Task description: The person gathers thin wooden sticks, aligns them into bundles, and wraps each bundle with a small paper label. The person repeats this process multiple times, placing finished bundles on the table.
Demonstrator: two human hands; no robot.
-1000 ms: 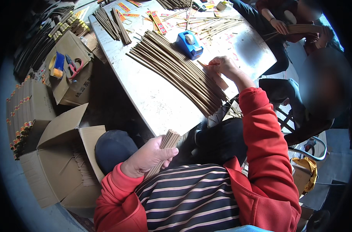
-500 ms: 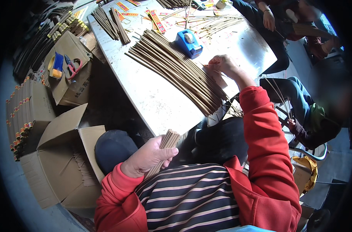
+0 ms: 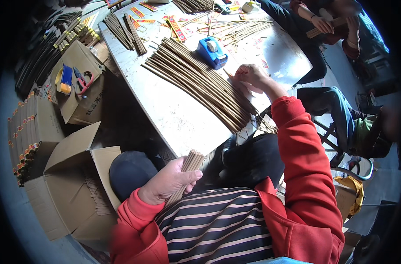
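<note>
My left hand point(image 3: 167, 181) is wrapped round a bundle of brown incense sticks point(image 3: 191, 162), held upright but tilted in front of my striped shirt. Over the right edge of the white table point(image 3: 174, 119), my right hand point(image 3: 252, 75) has its fingertips pinched together beside a wide row of loose incense sticks point(image 3: 196, 83). A small orange-brown tip shows at those fingers; what they grip is too small to make out. Just behind that hand stands a blue tape dispenser point(image 3: 212, 53).
Paper labels point(image 3: 175, 29) and more sticks point(image 3: 249, 31) lie at the table's far side. On my left are an open cardboard box point(image 3: 61, 193), a closed box point(image 3: 83, 105) with scissors point(image 3: 83, 82), and stacked labelled bundles point(image 3: 22, 136). Co-workers point(image 3: 322, 24) sit to the right.
My right hand has barely shifted, and my left keeps its hold on the bundle. At the far right, a co-worker's hands have come up round a bundle of sticks.
</note>
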